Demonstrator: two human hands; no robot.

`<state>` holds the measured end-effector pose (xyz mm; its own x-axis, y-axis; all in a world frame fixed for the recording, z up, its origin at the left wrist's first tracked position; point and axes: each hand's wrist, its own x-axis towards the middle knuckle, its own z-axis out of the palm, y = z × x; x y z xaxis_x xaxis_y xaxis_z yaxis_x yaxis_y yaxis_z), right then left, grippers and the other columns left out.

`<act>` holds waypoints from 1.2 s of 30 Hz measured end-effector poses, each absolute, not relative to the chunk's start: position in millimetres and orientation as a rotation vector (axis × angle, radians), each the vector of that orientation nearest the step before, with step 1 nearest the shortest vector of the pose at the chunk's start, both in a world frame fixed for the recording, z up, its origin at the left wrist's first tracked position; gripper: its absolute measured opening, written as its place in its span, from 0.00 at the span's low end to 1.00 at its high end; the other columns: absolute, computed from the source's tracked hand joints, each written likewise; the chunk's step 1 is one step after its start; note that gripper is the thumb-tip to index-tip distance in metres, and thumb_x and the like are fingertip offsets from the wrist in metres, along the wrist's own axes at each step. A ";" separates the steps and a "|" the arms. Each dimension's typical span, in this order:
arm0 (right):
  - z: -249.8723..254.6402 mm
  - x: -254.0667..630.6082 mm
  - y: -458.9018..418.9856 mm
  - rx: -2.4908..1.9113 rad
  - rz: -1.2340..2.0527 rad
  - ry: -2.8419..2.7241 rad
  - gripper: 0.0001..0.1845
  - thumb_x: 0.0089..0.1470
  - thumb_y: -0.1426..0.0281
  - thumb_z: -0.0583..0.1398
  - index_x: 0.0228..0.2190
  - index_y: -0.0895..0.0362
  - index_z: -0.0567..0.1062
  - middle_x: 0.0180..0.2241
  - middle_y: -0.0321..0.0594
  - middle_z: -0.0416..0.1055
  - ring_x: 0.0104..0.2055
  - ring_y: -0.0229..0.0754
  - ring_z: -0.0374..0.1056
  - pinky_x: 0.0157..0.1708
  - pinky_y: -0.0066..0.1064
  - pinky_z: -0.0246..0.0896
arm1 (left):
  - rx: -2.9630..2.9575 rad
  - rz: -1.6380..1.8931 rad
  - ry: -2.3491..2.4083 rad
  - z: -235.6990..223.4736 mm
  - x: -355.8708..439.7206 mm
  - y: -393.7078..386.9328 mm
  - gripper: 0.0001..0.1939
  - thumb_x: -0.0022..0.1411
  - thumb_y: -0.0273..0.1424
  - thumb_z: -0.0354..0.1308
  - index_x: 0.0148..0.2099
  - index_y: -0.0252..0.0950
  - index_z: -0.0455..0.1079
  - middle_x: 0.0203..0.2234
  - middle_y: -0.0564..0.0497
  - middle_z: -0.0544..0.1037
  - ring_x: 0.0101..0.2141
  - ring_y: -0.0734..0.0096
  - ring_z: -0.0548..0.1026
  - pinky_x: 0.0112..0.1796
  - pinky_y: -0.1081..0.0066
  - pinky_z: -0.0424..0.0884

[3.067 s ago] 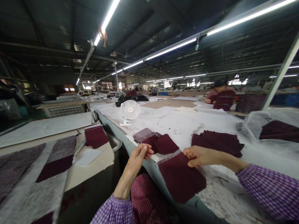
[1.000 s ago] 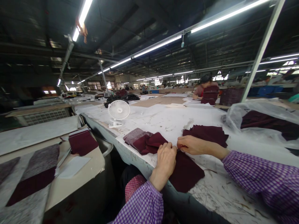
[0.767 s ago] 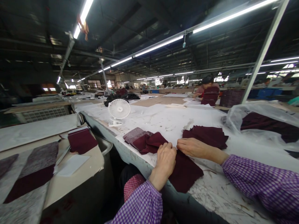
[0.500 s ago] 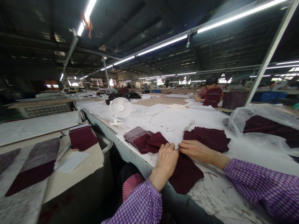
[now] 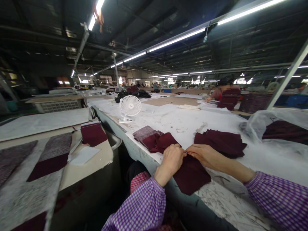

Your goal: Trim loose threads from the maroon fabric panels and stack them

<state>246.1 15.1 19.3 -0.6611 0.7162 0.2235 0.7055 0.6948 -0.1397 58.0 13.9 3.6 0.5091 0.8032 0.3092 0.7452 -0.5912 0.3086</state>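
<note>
A dark maroon fabric piece (image 5: 192, 175) hangs partly over the near table edge. Its upper edge is pinched by my left hand (image 5: 171, 160), whose fingers are curled closed. Close beside it, my right hand (image 5: 204, 155) grips the same edge with thumb and fingertips together. The fingertips of both hands nearly meet, and what lies between them is partly hidden. Just beyond my left hand is a folded pile of maroon and grey mottled fabric (image 5: 157, 140). A loose stack of maroon fabric pieces (image 5: 220, 142) lies behind my right hand.
A white clip fan (image 5: 130, 106) stands on the paper-covered table (image 5: 173, 118). Clear plastic (image 5: 258, 128) wraps more maroon cloth at right. On the left, cardboard (image 5: 96, 162) carries a small maroon stack (image 5: 93, 133). Across the table is another person (image 5: 216, 93).
The view has swung slightly left, so surroundings sit further right. Both hands stay closed on the maroon piece, fingertips still close together, with only small finger movement.
</note>
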 end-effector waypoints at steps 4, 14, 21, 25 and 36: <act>22.2 246.3 10.4 -1.112 0.093 -2.675 0.18 0.61 0.71 0.45 0.40 0.56 0.74 0.40 0.46 0.71 0.40 0.43 0.69 0.42 0.35 0.65 | 2.475 0.724 1.267 13.6 38.7 9.3 0.11 0.63 0.31 0.53 0.41 0.41 0.77 0.34 0.52 0.76 0.38 0.69 0.72 0.39 0.73 0.66; 29.2 249.7 15.4 -1.069 0.267 -2.694 0.19 0.62 0.68 0.46 0.43 0.56 0.75 0.43 0.46 0.71 0.43 0.44 0.68 0.43 0.35 0.65 | 2.391 0.850 1.377 1.8 24.7 0.8 0.11 0.61 0.28 0.54 0.36 0.41 0.78 0.33 0.52 0.74 0.36 0.70 0.71 0.37 0.74 0.66; 21.4 239.1 8.5 -1.284 0.077 -2.595 0.18 0.60 0.61 0.52 0.44 0.56 0.75 0.42 0.45 0.72 0.41 0.45 0.69 0.42 0.37 0.66 | 2.396 0.872 1.437 -1.9 25.1 0.6 0.12 0.61 0.27 0.53 0.38 0.41 0.78 0.33 0.51 0.73 0.36 0.70 0.71 0.36 0.73 0.65; 19.6 237.6 3.3 -1.251 0.016 -2.648 0.17 0.60 0.63 0.52 0.44 0.54 0.75 0.43 0.44 0.71 0.43 0.44 0.69 0.44 0.35 0.66 | 2.392 0.851 1.443 -4.9 23.6 0.4 0.12 0.63 0.27 0.52 0.39 0.41 0.77 0.32 0.51 0.73 0.36 0.70 0.70 0.37 0.73 0.65; 39.9 216.5 -4.5 -1.310 -0.235 -2.951 0.22 0.61 0.60 0.50 0.54 0.51 0.68 0.41 0.46 0.67 0.37 0.46 0.70 0.39 0.43 0.67 | 2.323 1.036 1.329 -14.7 15.5 5.7 0.07 0.59 0.29 0.58 0.35 0.42 0.78 0.29 0.52 0.73 0.35 0.69 0.70 0.36 0.72 0.65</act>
<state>216.5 -4.5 39.9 -0.6687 0.7429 -0.0285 0.7290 0.6628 0.1709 15.5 5.7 -14.7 0.3234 0.8328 0.4493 0.6390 -0.5424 0.5454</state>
